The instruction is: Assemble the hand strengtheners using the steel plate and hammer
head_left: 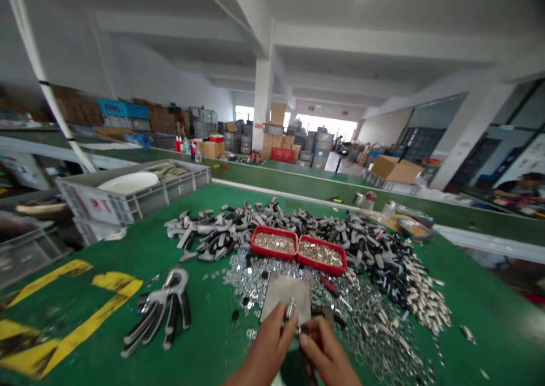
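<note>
1. Green surface [128, 250]: fills the lower half of the frame; worn yellow markings [72, 329] at lower left.
2. Grey crate [140, 196]: upper left of the surface, pale contents inside.
3. Heap of grey-and-black handle parts [230, 230]: runs across the middle of the frame.
4. Scatter of metal rings [374, 329]: lower centre to lower right, touching the heap.
5. Bundle of handles [159, 312]: lower left, apart from the heap.
6. Two red trays [272, 254] [319, 268]: centre, side by side, holding small metal pieces.
7. Grey plate [283, 292]: lies flat on the rings, just below the trays.
8. Left hand [268, 346]: bottom centre, fingertips pinching a small silvery piece [290, 309] upright over the plate's near edge.
9. Right hand [327, 352]: bottom centre, fingers curled, touching the left hand; what it grips cannot be told.
</note>
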Tool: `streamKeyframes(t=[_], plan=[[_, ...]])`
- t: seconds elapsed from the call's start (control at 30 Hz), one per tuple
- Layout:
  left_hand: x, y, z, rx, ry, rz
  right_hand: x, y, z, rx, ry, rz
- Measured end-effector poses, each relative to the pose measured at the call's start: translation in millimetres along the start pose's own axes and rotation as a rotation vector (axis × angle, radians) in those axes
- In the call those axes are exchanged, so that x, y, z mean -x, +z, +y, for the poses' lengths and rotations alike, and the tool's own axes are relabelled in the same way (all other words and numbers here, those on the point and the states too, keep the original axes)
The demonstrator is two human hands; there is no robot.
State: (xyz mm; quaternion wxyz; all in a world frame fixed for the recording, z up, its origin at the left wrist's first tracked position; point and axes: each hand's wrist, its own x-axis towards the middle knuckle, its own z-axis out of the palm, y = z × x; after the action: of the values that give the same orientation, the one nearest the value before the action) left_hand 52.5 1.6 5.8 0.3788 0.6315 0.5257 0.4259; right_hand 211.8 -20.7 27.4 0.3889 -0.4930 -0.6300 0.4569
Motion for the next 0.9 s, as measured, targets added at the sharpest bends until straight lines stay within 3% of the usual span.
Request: streamKeyframes(t=[0.07,0.17,0.27,0.33,0.43,0.5,0.53,0.6,0.67,0.73,0.8,0.9], plan=[[5.3,-6.9,3.0,-0.085,0.080,-0.046,5.1,5.6,1.6,-0.157,0.098,-0.028],[9.6,-21.2,7.2,-0.164,0.217,-0.190,13.5,7.7,-3.6,-0.455,0.335,-0.216],[14.5,-29.7,6.8,-0.140,0.210,-0.287,20.1,6.5,-6.2,-0.577,0.478,-0.392],[18.1,-29.1,6.3,-0.078,0.125,-0.251,22.0,6.1,-3.8,-0.418,0.390,-0.367],[22.2,-23.5,10.3,0.063,0.010,-0.154,21.3,6.3,0.6,-0.026,0.072,-0.145],[23.8,-21.2,14.8,0.121,-0.020,-0.118,20.7,7.9,0.7,0.099,-0.068,-0.039],[24.4,-21.2,16.4,0.118,-0.012,-0.106,21.0,9.6,-0.2,0.077,-0.066,-0.022],[25.1,-23.3,16.5,0.046,0.046,-0.099,23.0,14.8,-2.9,-0.152,0.097,-0.075],[25.4,-26.6,12.2,-0.044,0.117,-0.132,25.9,20.5,-5.0,-0.470,0.355,-0.228],[25.4,-29.2,5.4,-0.074,0.137,-0.184,28.0,23.8,-5.0,-0.638,0.517,-0.388],[25.2,-30.0,-0.9,-0.018,0.078,-0.209,27.9,23.2,-2.9,-0.532,0.515,-0.449],[25.9,-28.2,-4.4,0.153,-0.062,-0.216,24.8,17.1,1.2,-0.065,0.270,-0.324]])
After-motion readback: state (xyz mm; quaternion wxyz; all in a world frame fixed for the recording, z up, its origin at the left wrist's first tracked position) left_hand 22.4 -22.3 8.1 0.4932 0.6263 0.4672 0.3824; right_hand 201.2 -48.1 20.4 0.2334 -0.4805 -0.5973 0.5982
